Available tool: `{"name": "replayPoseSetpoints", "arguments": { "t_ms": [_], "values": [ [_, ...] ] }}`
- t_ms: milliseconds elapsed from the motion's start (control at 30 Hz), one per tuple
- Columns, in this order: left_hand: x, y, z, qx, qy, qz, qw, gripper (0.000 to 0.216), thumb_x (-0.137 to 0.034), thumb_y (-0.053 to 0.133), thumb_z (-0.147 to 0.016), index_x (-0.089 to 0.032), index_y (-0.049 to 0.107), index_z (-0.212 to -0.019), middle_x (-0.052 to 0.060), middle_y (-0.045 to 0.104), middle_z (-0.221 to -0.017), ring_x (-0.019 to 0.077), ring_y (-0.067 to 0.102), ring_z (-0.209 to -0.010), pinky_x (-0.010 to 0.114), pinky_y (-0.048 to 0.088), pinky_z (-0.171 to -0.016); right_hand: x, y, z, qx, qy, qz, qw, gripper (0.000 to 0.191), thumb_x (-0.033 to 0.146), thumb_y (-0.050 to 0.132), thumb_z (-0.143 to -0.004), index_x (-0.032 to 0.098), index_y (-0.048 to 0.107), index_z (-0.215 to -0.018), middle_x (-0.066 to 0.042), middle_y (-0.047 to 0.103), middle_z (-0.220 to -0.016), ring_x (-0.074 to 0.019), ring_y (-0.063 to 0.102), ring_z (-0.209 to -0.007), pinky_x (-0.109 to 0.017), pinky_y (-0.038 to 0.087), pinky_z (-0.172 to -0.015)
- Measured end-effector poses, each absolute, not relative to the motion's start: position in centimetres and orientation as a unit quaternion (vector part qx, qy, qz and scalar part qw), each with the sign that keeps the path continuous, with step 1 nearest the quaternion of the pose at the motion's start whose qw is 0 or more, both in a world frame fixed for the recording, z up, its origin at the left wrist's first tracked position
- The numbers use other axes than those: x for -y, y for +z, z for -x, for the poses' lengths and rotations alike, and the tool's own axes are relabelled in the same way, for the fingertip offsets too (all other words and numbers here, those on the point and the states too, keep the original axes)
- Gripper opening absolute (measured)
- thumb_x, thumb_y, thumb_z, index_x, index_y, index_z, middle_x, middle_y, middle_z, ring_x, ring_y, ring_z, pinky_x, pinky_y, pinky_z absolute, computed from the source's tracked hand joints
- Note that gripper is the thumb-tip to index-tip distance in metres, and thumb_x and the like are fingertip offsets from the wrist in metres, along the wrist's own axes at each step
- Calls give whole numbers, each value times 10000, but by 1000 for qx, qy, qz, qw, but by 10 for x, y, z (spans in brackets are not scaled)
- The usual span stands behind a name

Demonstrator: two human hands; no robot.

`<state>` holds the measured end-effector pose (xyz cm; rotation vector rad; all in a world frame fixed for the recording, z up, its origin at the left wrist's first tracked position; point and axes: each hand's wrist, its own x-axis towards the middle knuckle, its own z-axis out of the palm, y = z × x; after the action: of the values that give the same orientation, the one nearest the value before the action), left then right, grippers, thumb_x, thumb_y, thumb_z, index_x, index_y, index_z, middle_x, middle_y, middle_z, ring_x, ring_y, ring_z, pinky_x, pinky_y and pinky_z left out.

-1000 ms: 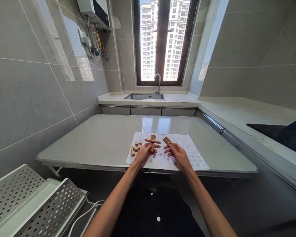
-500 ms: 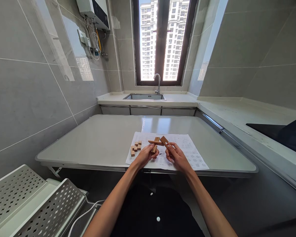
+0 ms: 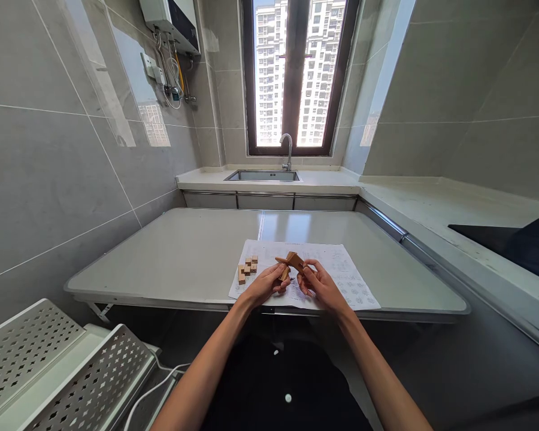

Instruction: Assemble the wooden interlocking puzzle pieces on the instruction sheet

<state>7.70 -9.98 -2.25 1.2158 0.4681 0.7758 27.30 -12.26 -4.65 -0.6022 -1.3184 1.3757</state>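
Note:
Just above a printed paper sheet (image 3: 341, 269), my left hand (image 3: 267, 284) is closed around wooden puzzle pieces (image 3: 284, 273) that cross each other. My right hand (image 3: 318, 285) pinches another wooden puzzle piece (image 3: 295, 260), a flat brown bar with a cut-out. This bar overlaps the left hand's pieces in view; whether they interlock I cannot tell. Fingers hide the lower ends of the pieces. Left of my hands, several small wooden blocks (image 3: 247, 270) stand grouped on the sheet's left side.
The paper lies on a pale folding table (image 3: 175, 257). Behind the table are a sink (image 3: 263, 175) and tap (image 3: 287, 149) below a window. A white counter (image 3: 458, 197) runs along the right, with a dark bag (image 3: 532, 245) on it. A perforated metal rack (image 3: 94, 371) stands at lower left.
My right hand has moved slightly left, bringing its puzzle piece against or over the pieces in my left hand. The crossed pieces have turned a little. The small blocks have stayed put.

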Motion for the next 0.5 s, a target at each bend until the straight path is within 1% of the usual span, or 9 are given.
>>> {"name": "replayPoseSetpoints", "arguments": {
  "t_ms": [267,500],
  "values": [
    [100,-23,-75,-223,341,-552,727,361,-520,558,-958,-163,513,-948,-51,473,-680,57,257,-476,227,314,-552,124,-45,-272,542,577,263,552,357,559,631,-924,262,499,-1074,34,629,-718,-105,538,-510,-225,371,-462],
    [100,-24,-77,-212,333,-566,723,352,-515,566,-956,-176,483,-908,-56,463,-672,50,249,-469,232,294,-556,126,-44,-273,517,594,277,551,420,588,676,-876,252,506,-1063,39,618,-687,-113,529,-483,-221,340,-432]
  ]
}}
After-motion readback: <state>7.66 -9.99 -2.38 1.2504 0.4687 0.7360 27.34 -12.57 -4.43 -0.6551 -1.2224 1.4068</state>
